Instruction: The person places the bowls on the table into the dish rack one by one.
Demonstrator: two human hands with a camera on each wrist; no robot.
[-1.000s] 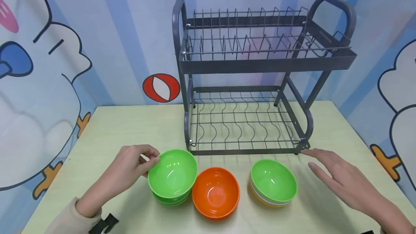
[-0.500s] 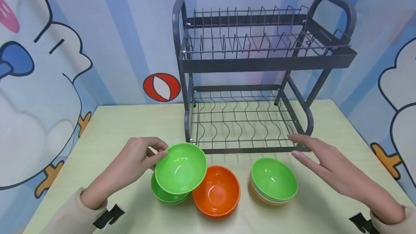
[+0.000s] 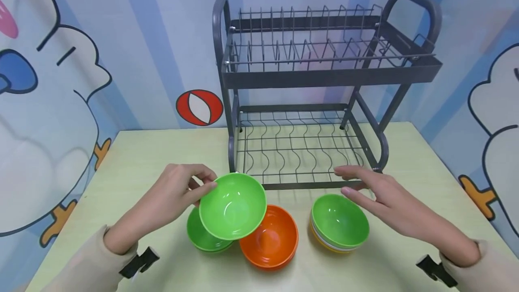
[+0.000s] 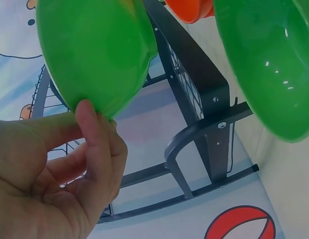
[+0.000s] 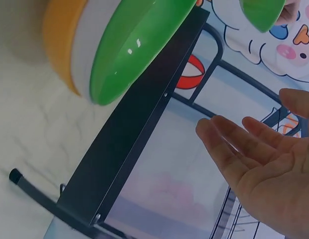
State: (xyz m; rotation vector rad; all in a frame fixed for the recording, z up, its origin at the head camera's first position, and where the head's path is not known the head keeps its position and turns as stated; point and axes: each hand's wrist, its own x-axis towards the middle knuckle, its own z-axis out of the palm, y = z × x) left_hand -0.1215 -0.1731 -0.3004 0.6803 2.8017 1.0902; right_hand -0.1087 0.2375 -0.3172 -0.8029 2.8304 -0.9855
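Note:
My left hand (image 3: 178, 195) pinches the left rim of a green bowl (image 3: 233, 206), thumb inside and fingers beneath. In the left wrist view the held bowl (image 4: 94, 55) is lifted and tilted, gripped at its edge. Below it in the head view sits another green bowl (image 3: 202, 233), partly covered. The held bowl also overlaps an orange bowl (image 3: 279, 242), which has another rim under it. My right hand (image 3: 389, 202) hovers with loosely extended fingers behind and right of a stack topped by a green bowl (image 3: 340, 222), holding nothing. White and yellow bowls (image 5: 62, 45) show beneath that top bowl.
A dark two-tier dish rack (image 3: 332, 78) stands behind the bowls, its wire lower shelf (image 3: 300, 148) close to the table (image 3: 162, 148). A cartoon-printed backdrop (image 3: 162, 35) closes off the back and sides.
The left hand has lifted the green bowl off the left stack and carried it right and up, uncovering the bowl beneath. The right hand has moved left, toward the right stack.

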